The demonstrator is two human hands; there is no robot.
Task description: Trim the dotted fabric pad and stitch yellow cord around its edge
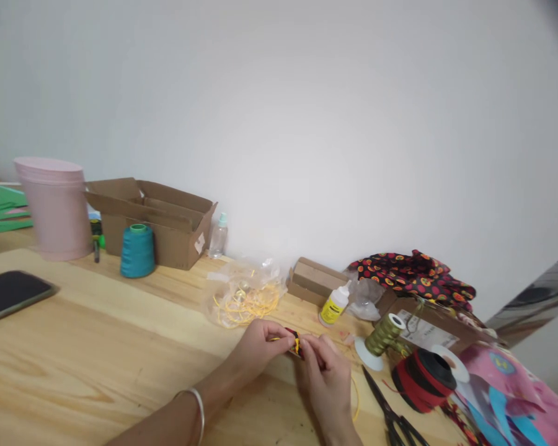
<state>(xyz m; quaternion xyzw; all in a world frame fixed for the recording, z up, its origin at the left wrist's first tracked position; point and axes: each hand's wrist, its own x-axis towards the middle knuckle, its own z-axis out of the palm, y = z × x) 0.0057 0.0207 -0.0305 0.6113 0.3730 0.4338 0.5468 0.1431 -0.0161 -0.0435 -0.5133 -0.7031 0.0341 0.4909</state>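
Near the front middle of the table, a small dark red and black fabric piece with yellow cord on it is held between both hands. My left hand pinches its left side between thumb and fingers. On the other side, my right hand grips it with thumb and forefinger. A length of yellow cord shows on the table just right of my right hand. The fingers hide part of the fabric piece.
Behind the hands lies a clear bag of yellow cord, beside a glue bottle. Black scissors, a green thread spool and a red-black ribbon roll are at right. A phone, teal thread cone and open box stand left.
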